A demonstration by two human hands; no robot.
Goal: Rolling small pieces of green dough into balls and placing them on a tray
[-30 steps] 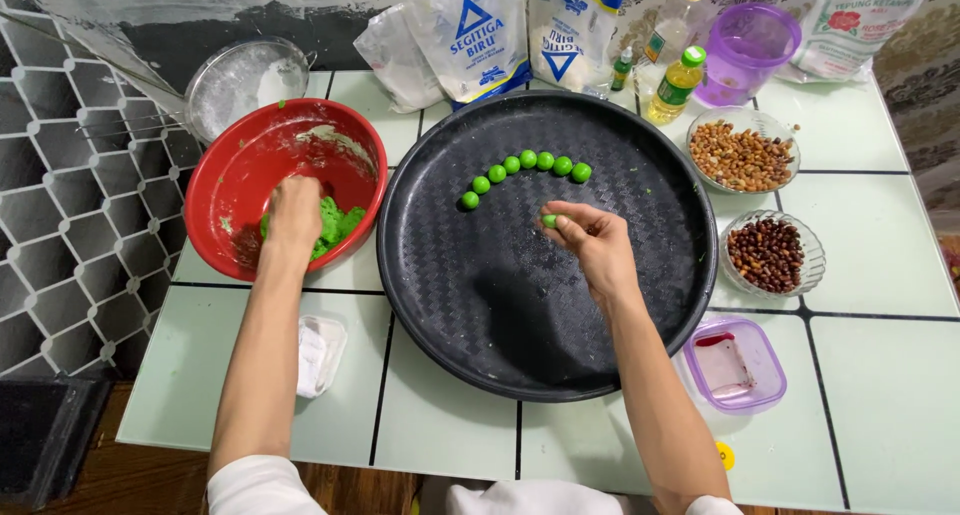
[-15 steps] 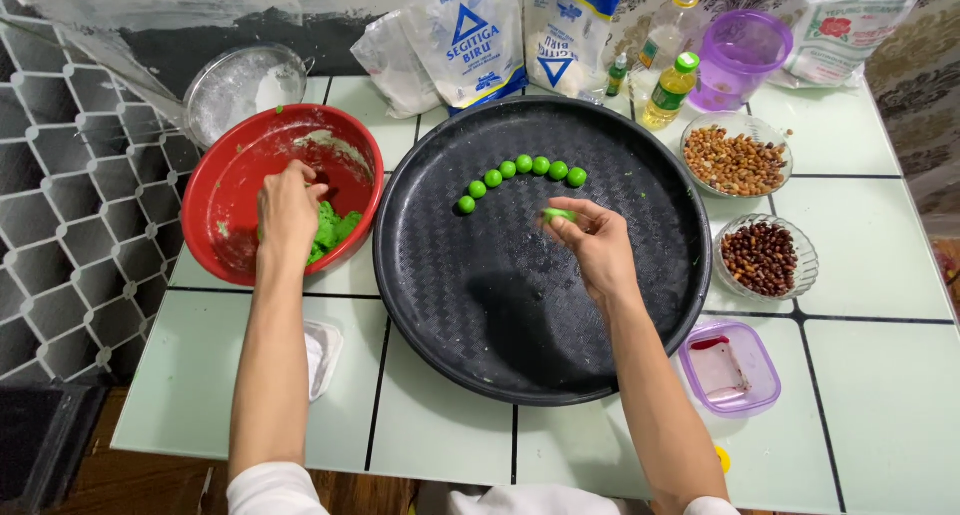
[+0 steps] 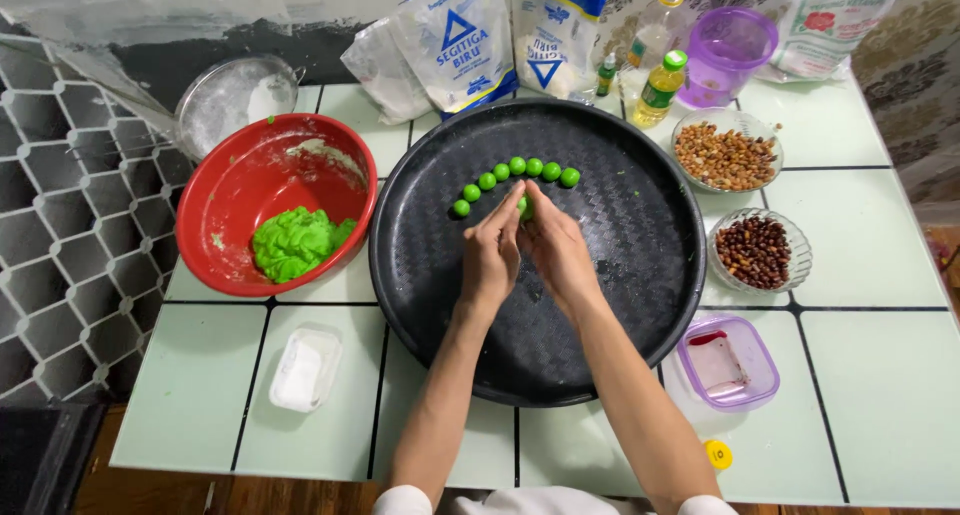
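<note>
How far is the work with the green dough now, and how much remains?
Done: six green balls lie in a curved row on the black tray. In hand: the left hand and right hand press together around a green piece. Left: a lump of green dough sits in the red bowl.

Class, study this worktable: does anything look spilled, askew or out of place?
Mostly tidy. A small yellow cap lies loose near the table edge, away from any bottle, and white flour smears the red bowl inside.

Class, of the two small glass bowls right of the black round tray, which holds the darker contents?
The nearer glass bowl, holding dark reddish-brown beans; the farther glass bowl holds pale tan nuts.
</note>
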